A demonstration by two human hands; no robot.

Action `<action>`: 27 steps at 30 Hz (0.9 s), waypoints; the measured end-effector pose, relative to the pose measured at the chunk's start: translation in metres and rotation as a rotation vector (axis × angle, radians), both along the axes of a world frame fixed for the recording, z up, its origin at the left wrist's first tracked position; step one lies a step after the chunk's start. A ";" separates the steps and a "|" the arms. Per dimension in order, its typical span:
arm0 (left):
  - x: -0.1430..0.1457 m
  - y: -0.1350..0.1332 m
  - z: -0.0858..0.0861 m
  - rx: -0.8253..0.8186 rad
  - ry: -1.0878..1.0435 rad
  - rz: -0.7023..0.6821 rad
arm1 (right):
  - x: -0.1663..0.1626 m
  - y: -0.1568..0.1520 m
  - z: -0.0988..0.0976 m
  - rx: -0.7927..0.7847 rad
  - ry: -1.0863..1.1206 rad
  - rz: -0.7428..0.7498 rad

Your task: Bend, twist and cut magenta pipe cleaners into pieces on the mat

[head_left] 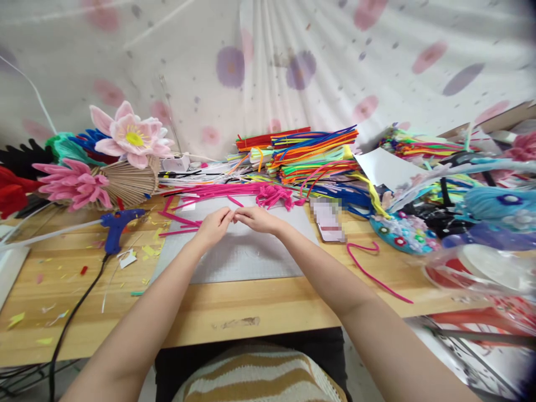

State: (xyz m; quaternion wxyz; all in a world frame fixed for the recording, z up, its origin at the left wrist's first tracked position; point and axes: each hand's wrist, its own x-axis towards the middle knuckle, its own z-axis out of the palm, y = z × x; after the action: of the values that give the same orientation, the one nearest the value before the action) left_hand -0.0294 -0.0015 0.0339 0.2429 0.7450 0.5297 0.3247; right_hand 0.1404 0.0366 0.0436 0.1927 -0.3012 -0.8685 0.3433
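Meeting at the fingertips mid-frame, left hand [214, 224] and right hand [258, 219] overlap the grey board [251, 261]; any grip cannot be told. Pink stems [221, 190] lie just above.

- Left hand [215, 226] and right hand [258, 220] are held fingertip to fingertip above grey mat [247, 259].
- Pink stems [234, 190] are laid along mat's far edge.
- Blue glue gun [114, 229] is placed toward tabletop's [201, 321] left edge.

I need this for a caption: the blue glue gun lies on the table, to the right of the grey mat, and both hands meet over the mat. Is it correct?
The side is wrong: the head view shows the blue glue gun left of the grey mat. The left hand and right hand meet over it.
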 end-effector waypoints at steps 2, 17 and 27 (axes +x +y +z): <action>-0.001 -0.003 0.002 0.041 0.042 -0.023 | 0.002 0.001 -0.002 -0.077 0.054 0.051; 0.016 -0.012 0.000 0.065 -0.157 0.072 | 0.011 -0.002 -0.007 -0.423 0.253 0.110; 0.011 -0.016 0.006 -0.003 -0.122 -0.018 | 0.015 -0.005 -0.001 -0.598 0.243 0.148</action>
State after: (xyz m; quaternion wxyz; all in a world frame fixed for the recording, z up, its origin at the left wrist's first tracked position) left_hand -0.0186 -0.0178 0.0400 0.2788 0.7283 0.5076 0.3663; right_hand 0.1552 0.0321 0.0428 0.1726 -0.2371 -0.7196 0.6295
